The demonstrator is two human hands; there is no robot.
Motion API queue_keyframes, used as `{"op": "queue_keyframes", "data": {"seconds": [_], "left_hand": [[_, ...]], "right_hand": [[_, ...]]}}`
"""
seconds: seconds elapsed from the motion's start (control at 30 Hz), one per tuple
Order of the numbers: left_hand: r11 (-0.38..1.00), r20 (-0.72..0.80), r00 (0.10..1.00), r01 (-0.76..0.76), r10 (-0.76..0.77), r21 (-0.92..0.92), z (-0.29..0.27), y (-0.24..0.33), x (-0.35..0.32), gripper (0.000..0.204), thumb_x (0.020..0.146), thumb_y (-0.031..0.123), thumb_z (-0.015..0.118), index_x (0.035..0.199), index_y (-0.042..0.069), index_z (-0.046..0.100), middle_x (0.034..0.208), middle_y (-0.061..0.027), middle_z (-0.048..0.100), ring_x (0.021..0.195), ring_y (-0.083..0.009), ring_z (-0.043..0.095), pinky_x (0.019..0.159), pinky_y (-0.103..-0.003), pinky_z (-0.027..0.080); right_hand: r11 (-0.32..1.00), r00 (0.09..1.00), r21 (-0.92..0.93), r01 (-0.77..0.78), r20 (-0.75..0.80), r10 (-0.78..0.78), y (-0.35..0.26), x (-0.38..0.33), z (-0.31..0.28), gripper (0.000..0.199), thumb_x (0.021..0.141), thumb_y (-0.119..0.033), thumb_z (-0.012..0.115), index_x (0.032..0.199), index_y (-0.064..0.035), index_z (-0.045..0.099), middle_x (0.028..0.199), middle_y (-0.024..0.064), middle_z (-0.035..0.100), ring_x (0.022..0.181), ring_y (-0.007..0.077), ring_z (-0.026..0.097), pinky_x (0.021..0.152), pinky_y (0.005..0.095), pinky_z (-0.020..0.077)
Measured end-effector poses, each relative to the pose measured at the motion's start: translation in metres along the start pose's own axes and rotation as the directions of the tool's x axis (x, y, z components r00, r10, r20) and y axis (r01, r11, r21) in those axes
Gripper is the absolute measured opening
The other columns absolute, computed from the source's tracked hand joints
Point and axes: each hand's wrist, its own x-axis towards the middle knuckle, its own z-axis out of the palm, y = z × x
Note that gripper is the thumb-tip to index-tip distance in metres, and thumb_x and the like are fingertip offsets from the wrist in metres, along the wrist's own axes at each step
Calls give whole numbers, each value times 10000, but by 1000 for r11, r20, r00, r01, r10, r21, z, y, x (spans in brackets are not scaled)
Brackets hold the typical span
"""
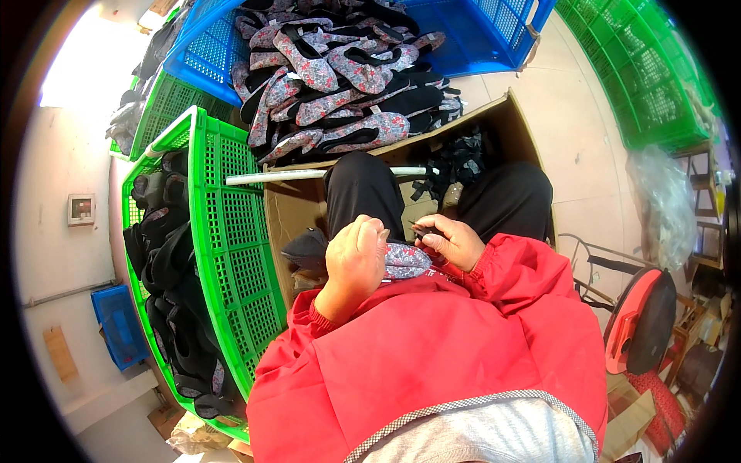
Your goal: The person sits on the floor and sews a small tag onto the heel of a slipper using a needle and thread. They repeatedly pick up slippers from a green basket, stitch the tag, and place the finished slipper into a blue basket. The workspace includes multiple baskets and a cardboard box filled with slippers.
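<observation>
In my lap lies a grey floral slipper (407, 261) with small red flowers, partly covered by my hands and sleeves. My left hand (353, 258) is closed beside it, thumb pressed to the curled fingers; what they pinch, if anything, is hidden. On the other side of the slipper, my right hand (454, 243) is closed around a small dark tool (421, 230) with a thin tip, mostly covered by the fingers, so its kind is unclear. The hands are apart, above my knees.
Beyond my knees, floral slippers (378, 131) pile up against a blue crate (482, 46). A cardboard box (289, 212) with black bits surrounds my legs, a white bar (289, 177) across it. Dark slippers fill the green crate (239, 231) at left. A red-and-black stool (644, 320) stands right.
</observation>
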Motion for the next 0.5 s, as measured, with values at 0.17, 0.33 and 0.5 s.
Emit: {"op": "queue_keyframes", "data": {"seconds": [0.17,0.33,0.5], "left_hand": [[1000,-13,1000,5,-5,26,2,2,2,156,816,14,665,903,31,537,807,-110,554,683,-323,569,604,-407,462],[1000,-18,1000,14,-14,22,2,3,4,162,811,-14,662,886,18,521,796,-137,563,682,-337,587,595,-401,468],[1000,-23,1000,1,-1,8,2,2,5,162,809,-15,662,884,19,522,789,-135,560,676,-336,584,592,-401,465]], "right_hand": [[944,979,-262,203,40,-200,-21,6,-4,370,945,-362,606,1201,-98,638,995,85,696,902,265,658,811,359,505],[927,983,-332,177,106,-150,-32,12,-6,347,917,-321,644,1178,-94,663,1013,78,697,865,281,629,803,369,491],[928,983,-325,182,85,-163,-28,14,-1,302,924,-315,636,1133,-103,687,993,70,705,838,273,630,776,360,490]]}}
